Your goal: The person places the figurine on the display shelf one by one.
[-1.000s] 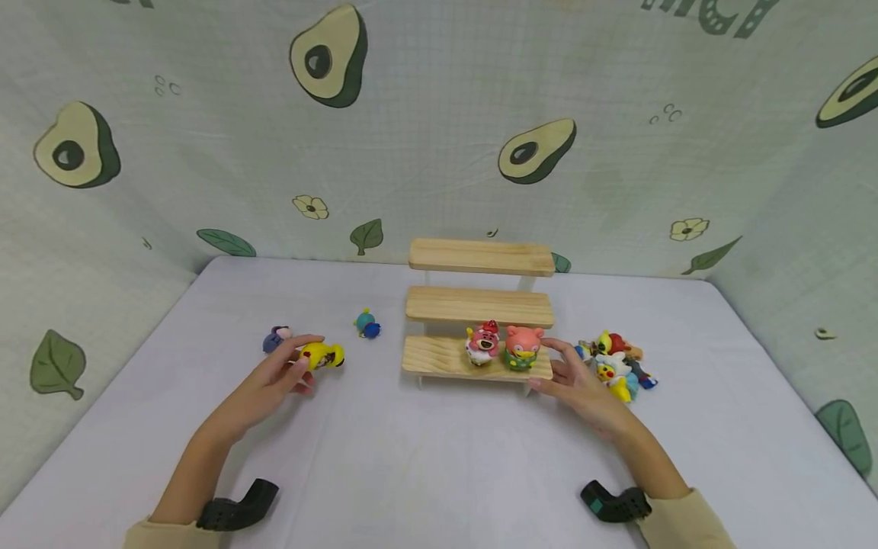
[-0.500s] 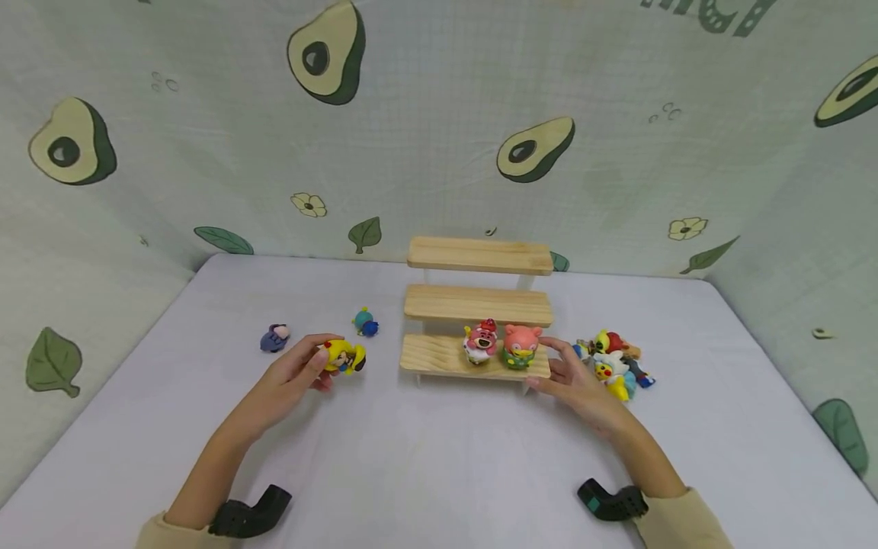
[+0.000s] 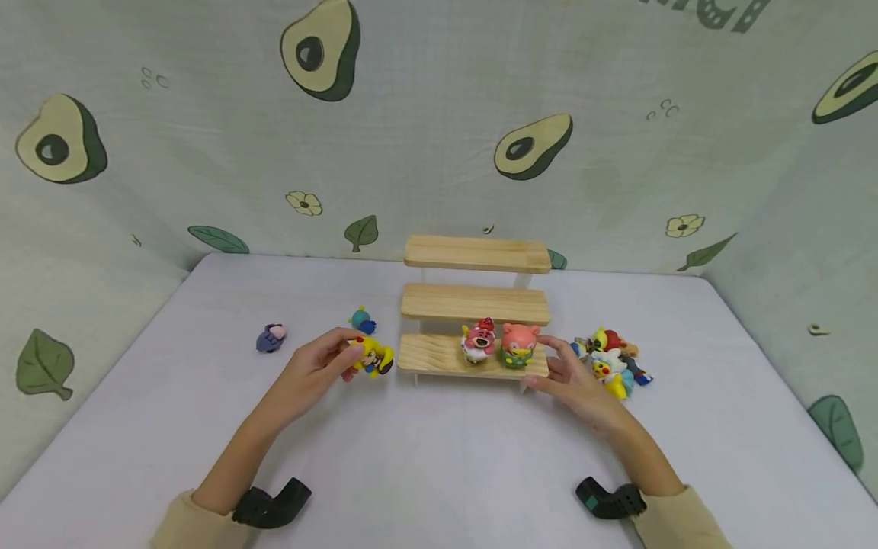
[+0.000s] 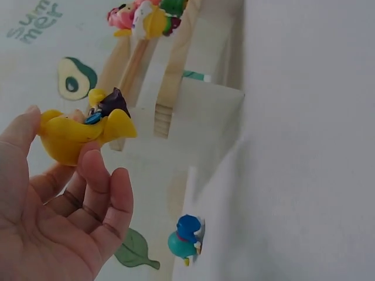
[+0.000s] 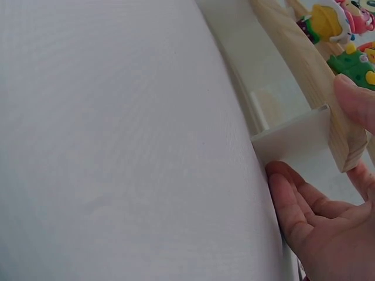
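A yellow figurine point(image 3: 373, 357) with a dark patch hangs above the table, pinched between the thumb and fingers of my left hand point(image 3: 315, 374). In the left wrist view this yellow toy point(image 4: 64, 137) lies sideways in the fingertips. My right hand point(image 3: 579, 389) holds the right end of the lowest board of a three-tier wooden display stand point(image 3: 432, 353). In the right wrist view, its thumb point(image 5: 355, 99) lies on the board and other fingers reach below, by the white leg point(image 5: 302, 137). On that board stand a pink bear figurine point(image 3: 478, 343) and a pink-headed, green-bodied figurine point(image 3: 518, 347).
A teal-and-blue figurine point(image 3: 362, 320) lies just behind my left hand. Farther left is a purple-grey figurine point(image 3: 270, 338). Several figurines point(image 3: 613, 364) lie piled right of the stand. An avocado-print cloth point(image 3: 425, 114) hangs behind the white table point(image 3: 439, 465).
My left hand has carried the yellow figurine rightward, closer to the stand, uncovering the purple-grey figurine. My right hand stays at the stand's right end.
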`<move>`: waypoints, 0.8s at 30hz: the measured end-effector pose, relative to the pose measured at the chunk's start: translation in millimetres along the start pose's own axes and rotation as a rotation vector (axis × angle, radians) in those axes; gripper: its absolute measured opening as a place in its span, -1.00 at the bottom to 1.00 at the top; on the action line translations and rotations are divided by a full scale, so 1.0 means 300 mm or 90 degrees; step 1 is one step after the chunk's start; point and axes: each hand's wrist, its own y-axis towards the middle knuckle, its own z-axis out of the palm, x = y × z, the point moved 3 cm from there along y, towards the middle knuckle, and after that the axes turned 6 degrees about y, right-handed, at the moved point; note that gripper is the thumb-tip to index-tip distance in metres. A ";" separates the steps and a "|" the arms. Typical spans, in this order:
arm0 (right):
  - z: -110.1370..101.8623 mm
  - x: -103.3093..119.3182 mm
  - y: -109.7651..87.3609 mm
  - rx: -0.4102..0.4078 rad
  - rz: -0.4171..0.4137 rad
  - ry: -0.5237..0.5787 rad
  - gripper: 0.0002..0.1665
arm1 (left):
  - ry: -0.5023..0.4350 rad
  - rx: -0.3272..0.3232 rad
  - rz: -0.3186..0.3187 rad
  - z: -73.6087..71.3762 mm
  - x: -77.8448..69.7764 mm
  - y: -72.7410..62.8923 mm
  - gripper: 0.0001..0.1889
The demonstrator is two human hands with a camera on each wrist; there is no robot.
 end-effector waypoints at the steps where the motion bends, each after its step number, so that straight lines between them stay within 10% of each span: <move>1: 0.000 0.000 0.001 0.000 0.000 0.000 -0.16 | -0.003 0.001 0.006 0.005 -0.007 0.008 -0.73; 24: -0.002 -0.001 0.002 0.020 -0.013 0.011 -0.15 | 0.064 0.006 0.107 0.116 -0.136 0.136 -0.77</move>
